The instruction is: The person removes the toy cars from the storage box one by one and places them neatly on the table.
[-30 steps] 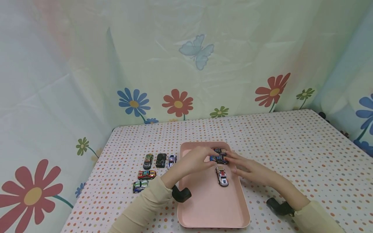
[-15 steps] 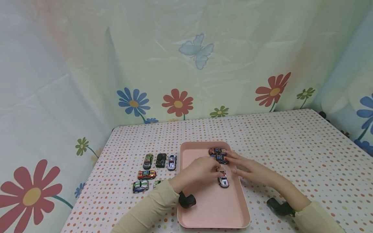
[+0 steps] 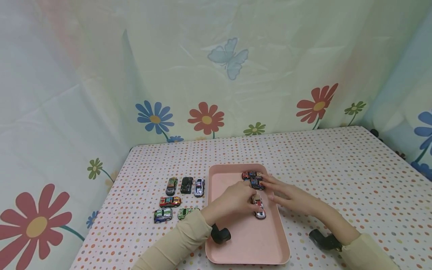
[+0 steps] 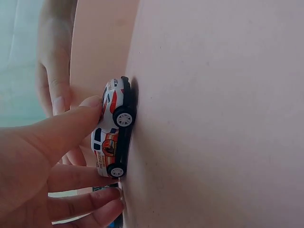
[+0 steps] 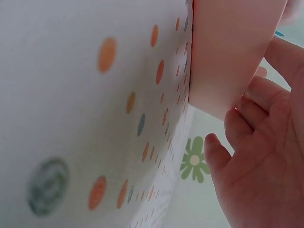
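Observation:
My left hand (image 3: 236,200) is over the pink tray (image 3: 246,243) and pinches a white toy car (image 3: 258,206) with red markings between thumb and fingers. In the left wrist view the toy car (image 4: 111,128) has its wheels by the tray floor, and the thumb lies on its top. My right hand (image 3: 290,197) rests on the tray's right rim, its fingers reaching over the edge beside two toy cars. These are a blue toy car (image 3: 257,184) and a dark red one (image 3: 250,175), lying side by side at the tray's far right.
Left of the tray several toy cars stand on the dotted tablecloth (image 3: 320,161): a black one (image 3: 186,185), a white one (image 3: 199,187), a red one (image 3: 170,202) and a light green one (image 3: 185,213) among them. A flowered curtain (image 3: 270,75) hangs behind.
My left hand has left the blue toy car and moved nearer and down to the white one, taking hold of it. The white toy car has shifted slightly rightward. My right hand stays put.

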The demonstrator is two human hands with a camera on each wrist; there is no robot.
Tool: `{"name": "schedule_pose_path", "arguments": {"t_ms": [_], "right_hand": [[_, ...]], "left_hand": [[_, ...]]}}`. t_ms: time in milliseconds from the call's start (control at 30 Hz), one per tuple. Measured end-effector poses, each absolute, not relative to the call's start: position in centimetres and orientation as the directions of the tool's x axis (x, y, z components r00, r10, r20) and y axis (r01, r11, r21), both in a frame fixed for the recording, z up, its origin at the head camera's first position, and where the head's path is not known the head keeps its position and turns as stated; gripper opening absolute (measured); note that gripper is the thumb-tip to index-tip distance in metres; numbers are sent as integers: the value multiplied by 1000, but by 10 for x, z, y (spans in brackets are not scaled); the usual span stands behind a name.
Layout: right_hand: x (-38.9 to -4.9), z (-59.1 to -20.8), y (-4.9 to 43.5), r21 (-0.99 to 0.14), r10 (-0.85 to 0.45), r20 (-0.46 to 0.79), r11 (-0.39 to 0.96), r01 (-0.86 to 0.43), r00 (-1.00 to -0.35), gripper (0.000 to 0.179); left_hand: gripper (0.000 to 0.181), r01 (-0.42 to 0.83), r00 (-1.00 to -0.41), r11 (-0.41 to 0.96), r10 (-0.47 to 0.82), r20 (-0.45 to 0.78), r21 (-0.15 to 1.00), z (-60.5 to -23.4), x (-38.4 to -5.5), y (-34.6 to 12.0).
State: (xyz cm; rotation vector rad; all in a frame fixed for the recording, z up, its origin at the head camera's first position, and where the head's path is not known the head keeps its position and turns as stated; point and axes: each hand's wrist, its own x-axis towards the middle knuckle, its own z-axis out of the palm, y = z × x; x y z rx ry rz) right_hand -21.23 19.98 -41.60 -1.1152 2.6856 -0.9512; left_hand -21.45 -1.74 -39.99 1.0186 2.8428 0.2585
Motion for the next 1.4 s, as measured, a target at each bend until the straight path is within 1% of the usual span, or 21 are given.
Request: {"name": "schedule_pose_path", "arguments": {"t_ms": [233,467,567,733,967,1033,1200,1400], "right_hand": [[-212,-415,200,-584,-660,156,538,-608,-734,49],[-212,-415,199,-589,-659,142,543,-598,-738,49],[-212,-416,199,-591,-660,141,543,-597,-738,48],[-211,-417,200,-593,-657,136,545,-592,-741,48],[-213,-417,202,-595,-658,139,542,-594,-740,50],[-213,-418,203,-597,-659,140,540,-594,-739,50],[-213,-417,202,-603,-662,142,532,-595,-736,51],[-212,-416,202,-604,-667,153,521,-603,-729,50]], "left_hand": [[37,627,-764,752,645,-29,204,-402,-212,-17],[48,631,-766,758,642,-20,166,-402,-207,-13],[51,622,-770,758,637,-22,195,-402,-206,-12],[50,600,-777,757,628,-34,259,-398,-204,-12],[31,606,-766,718,643,7,343,-391,-201,-12],[29,608,-763,707,646,20,361,-389,-200,-11],[22,625,-755,689,652,62,367,-384,-197,-10],[12,648,-729,641,679,91,410,-379,-190,-16]]}}
